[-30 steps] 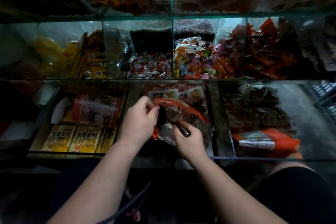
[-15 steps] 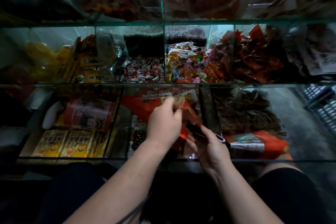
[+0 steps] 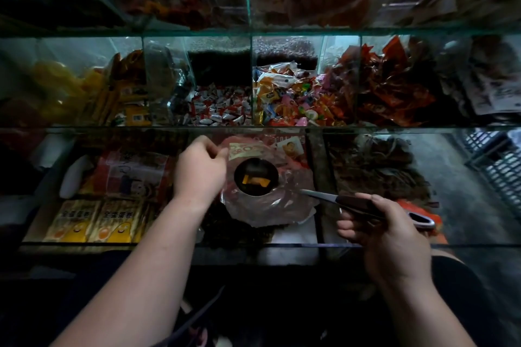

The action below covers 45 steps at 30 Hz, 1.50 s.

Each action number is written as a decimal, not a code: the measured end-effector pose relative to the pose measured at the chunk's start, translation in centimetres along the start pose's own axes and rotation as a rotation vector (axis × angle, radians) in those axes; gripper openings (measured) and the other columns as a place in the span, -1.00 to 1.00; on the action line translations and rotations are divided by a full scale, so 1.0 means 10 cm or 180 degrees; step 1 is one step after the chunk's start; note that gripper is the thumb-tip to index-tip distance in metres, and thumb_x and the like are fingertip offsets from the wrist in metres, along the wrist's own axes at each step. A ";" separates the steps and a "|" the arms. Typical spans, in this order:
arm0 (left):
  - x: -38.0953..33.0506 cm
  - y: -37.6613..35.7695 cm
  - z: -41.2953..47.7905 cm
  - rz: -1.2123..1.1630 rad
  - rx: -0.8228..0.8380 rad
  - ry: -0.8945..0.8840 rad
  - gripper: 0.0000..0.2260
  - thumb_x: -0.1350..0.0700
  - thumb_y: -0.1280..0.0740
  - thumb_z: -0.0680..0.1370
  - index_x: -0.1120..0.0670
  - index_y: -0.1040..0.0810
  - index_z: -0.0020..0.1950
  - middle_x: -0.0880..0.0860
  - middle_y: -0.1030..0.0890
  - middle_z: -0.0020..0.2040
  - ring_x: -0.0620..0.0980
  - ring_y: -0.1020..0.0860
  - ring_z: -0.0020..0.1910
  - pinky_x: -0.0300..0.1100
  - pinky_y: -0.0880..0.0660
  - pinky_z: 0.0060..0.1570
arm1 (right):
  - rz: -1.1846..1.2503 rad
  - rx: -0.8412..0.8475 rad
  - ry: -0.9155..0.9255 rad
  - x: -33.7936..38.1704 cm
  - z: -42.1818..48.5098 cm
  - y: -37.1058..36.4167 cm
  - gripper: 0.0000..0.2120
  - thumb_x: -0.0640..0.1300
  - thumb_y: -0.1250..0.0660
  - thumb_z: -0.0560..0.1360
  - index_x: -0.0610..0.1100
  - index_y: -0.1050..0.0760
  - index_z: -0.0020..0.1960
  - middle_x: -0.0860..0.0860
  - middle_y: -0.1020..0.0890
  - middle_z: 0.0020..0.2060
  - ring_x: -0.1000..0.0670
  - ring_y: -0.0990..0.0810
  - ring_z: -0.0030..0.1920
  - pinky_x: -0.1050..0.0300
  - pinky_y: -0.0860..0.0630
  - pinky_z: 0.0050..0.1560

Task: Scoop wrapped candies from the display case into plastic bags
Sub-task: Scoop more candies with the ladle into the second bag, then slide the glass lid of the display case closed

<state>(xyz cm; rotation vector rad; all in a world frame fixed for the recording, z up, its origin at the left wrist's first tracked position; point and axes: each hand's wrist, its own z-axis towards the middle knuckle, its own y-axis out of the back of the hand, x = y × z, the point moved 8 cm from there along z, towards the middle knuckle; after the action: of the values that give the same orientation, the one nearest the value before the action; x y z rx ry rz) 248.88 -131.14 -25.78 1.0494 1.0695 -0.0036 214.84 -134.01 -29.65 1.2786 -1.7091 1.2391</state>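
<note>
**Tip the load in with the bag's mouth held wide**

A few orange-wrapped candies lie in the round dark bowl of the scoop, which hangs level over the crumpled plastic bag in the middle near compartment of the glass display case. Whether the bowl is already inside the bag's mouth or just above it cannot be told.

The left hand pinches the bag's far-left edge between thumb and forefinger, the other fingers curled under. The right hand has its fingers wrapped round the dark grip of the long handle, well back from the bowl.

The step looks like emptying the scoop. To do it well, lift the pinched edge so the film stands clear of the bowl, lower the bowl past the rim, then roll the wrist slowly; the thin film will likely fold shut if let slack.

Farther off lie white-and-red sweets and mixed bright sweets; yellow packets sit near left.
</note>
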 end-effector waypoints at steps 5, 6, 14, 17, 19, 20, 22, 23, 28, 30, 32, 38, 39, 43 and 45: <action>-0.32 -0.05 -0.32 0.0338 0.0113 -0.0897 -0.70 0.11 -0.43 0.55 -0.02 -0.44 0.22 -0.04 -0.52 0.21 -0.05 -0.49 0.16 -0.09 -0.48 0.14 | -0.0044 0.0063 0.0290 0.29 -0.14 0.04 -0.66 -0.17 -0.09 0.69 -0.19 -0.57 -0.12 -0.15 -0.63 -0.47 -0.03 -0.57 -0.55 0.22 -0.53 -0.53; -0.41 -0.07 -0.41 0.0300 0.0134 -0.1190 -0.70 0.14 -0.43 0.54 -0.02 -0.44 0.22 -0.04 -0.49 0.27 -0.05 -0.44 0.26 -0.08 -0.42 0.25 | -0.0062 0.0062 0.0357 0.35 -0.16 0.05 -0.68 -0.18 -0.10 0.68 -0.18 -0.56 -0.12 -0.16 -0.63 -0.47 -0.04 -0.58 -0.54 0.20 -0.54 -0.53; -0.50 -0.30 -0.52 0.0060 0.0762 -0.1420 -0.65 -0.08 -0.25 0.66 -0.08 -0.49 0.45 -0.12 -0.39 0.48 -0.10 -0.25 0.50 0.04 -0.23 0.49 | 0.0002 0.0183 0.0843 0.75 -0.30 0.00 -0.74 -0.05 -0.24 0.38 -0.14 -0.65 -0.27 -0.25 -0.58 -0.50 -0.11 -0.50 -0.61 0.18 -0.42 -0.57; -0.51 -0.28 -0.52 0.0032 0.0715 -0.1444 -0.59 -0.16 -0.21 0.65 -0.05 -0.50 0.45 -0.10 -0.37 0.51 -0.07 -0.23 0.52 0.02 -0.21 0.49 | -0.0124 0.0283 0.0952 0.80 -0.30 -0.06 -0.71 0.07 -0.29 0.32 -0.12 -0.65 -0.24 -0.33 -0.63 -0.38 -0.15 -0.52 -0.58 0.17 -0.43 -0.52; -0.52 -0.20 -0.51 0.0055 0.0586 -0.1421 -0.54 -0.18 -0.16 0.62 -0.01 -0.51 0.44 -0.07 -0.36 0.52 -0.05 -0.21 0.54 0.04 -0.18 0.50 | -0.0136 0.0341 0.1008 0.82 -0.29 -0.11 -0.69 0.08 -0.29 0.33 -0.14 -0.65 -0.22 -0.39 -0.63 -0.35 -0.20 -0.54 -0.56 0.14 -0.44 -0.49; -0.53 -0.16 -0.51 0.0128 0.0513 -0.1443 -0.52 -0.19 -0.14 0.62 0.01 -0.51 0.44 -0.06 -0.35 0.54 -0.03 -0.19 0.56 0.06 -0.15 0.52 | -0.0114 0.0381 0.1058 0.84 -0.29 -0.13 -0.69 0.07 -0.29 0.35 -0.16 -0.65 -0.21 -0.39 -0.62 -0.38 -0.21 -0.54 -0.56 0.13 -0.45 -0.48; -0.58 -0.11 -0.51 0.0379 0.0420 -0.1502 -0.49 -0.20 -0.08 0.63 0.00 -0.48 0.47 -0.04 -0.30 0.57 -0.03 -0.12 0.59 0.08 -0.03 0.57 | -0.0088 0.0428 0.1167 0.88 -0.30 -0.16 -0.69 0.03 -0.28 0.37 -0.20 -0.64 -0.19 -0.38 -0.59 -0.43 -0.21 -0.54 -0.57 0.14 -0.45 -0.48; -0.63 -0.10 -0.52 0.0499 0.0405 -0.1527 -0.48 -0.20 -0.06 0.63 -0.01 -0.46 0.49 -0.04 -0.28 0.59 -0.03 -0.08 0.61 0.08 0.04 0.58 | -0.0078 0.0434 0.1197 0.90 -0.30 -0.17 -0.69 0.02 -0.28 0.37 -0.21 -0.64 -0.18 -0.38 -0.58 -0.44 -0.21 -0.54 -0.57 0.15 -0.45 -0.49; -1.13 -0.17 -0.61 0.0573 0.0447 -0.1864 -0.45 -0.23 -0.01 0.63 -0.03 -0.37 0.55 -0.03 -0.27 0.60 -0.05 -0.06 0.61 0.07 0.13 0.59 | 0.0071 0.0247 0.1274 1.12 -0.34 -0.08 -0.71 -0.05 -0.20 0.42 -0.14 -0.66 -0.23 -0.32 -0.63 -0.39 -0.13 -0.53 -0.58 0.19 -0.42 -0.55; -1.36 -0.20 -0.57 0.0401 0.0499 -0.1968 -0.46 -0.23 -0.03 0.63 -0.04 -0.35 0.55 -0.04 -0.25 0.60 -0.08 -0.05 0.60 0.03 0.13 0.58 | 0.0247 0.0113 0.1261 1.24 -0.35 -0.04 -0.69 -0.04 -0.18 0.40 -0.12 -0.66 -0.28 -0.27 -0.63 -0.43 -0.11 -0.51 -0.59 0.23 -0.41 -0.56; -1.54 -0.25 -0.48 0.0100 0.0607 -0.2008 -0.45 -0.23 -0.10 0.62 -0.06 -0.31 0.58 -0.07 -0.17 0.63 -0.10 -0.01 0.61 -0.04 0.13 0.57 | 0.0420 0.0023 0.1152 1.32 -0.30 -0.03 -0.69 -0.01 -0.19 0.38 -0.12 -0.65 -0.27 -0.23 -0.59 -0.45 -0.09 -0.50 -0.57 0.24 -0.40 -0.54; -1.46 -0.31 -0.17 -0.0274 0.0658 -0.1420 -0.36 -0.16 -0.31 0.61 -0.07 -0.15 0.62 -0.01 -0.13 0.63 -0.03 -0.03 0.61 -0.01 -0.01 0.55 | 0.0068 -0.0025 0.1543 1.47 -0.14 -0.23 -0.74 0.07 -0.24 0.47 -0.05 -0.63 -0.09 -0.15 -0.69 -0.31 -0.09 -0.66 -0.40 0.13 -0.58 -0.43; -1.37 -0.32 -0.13 -0.0187 0.0640 -0.1297 -0.35 -0.15 -0.32 0.60 -0.06 -0.16 0.62 -0.01 -0.14 0.63 -0.01 -0.04 0.61 0.01 -0.03 0.56 | -0.0182 0.0025 0.1786 1.49 -0.13 -0.29 -0.75 0.07 -0.27 0.51 -0.05 -0.63 -0.06 -0.17 -0.70 -0.25 -0.12 -0.70 -0.35 0.09 -0.61 -0.39; -0.96 -0.42 -0.07 0.0232 0.0896 -0.0812 -0.26 -0.16 -0.36 0.58 0.00 -0.08 0.64 0.02 -0.06 0.65 0.05 -0.01 0.62 0.09 -0.09 0.57 | -0.1149 0.0332 0.2566 1.50 -0.14 -0.50 -0.82 0.03 -0.32 0.58 -0.02 -0.65 0.04 -0.02 -0.71 -0.12 -0.04 -0.73 -0.18 0.03 -0.68 -0.22; -0.83 -0.49 -0.09 0.0319 0.1053 -0.0708 -0.22 -0.17 -0.36 0.57 -0.01 -0.02 0.65 0.02 -0.01 0.66 0.07 -0.01 0.62 0.06 -0.09 0.57 | -0.1605 0.0626 0.2756 1.46 -0.13 -0.58 -0.85 0.02 -0.33 0.57 0.04 -0.64 0.06 0.09 -0.70 -0.11 0.06 -0.71 -0.13 0.16 -0.63 -0.16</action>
<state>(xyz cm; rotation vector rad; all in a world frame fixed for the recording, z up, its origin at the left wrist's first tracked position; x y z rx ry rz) 241.61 -137.02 -23.34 1.3655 0.8289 -0.2183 215.87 -137.97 -14.41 0.9606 -0.6208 1.3704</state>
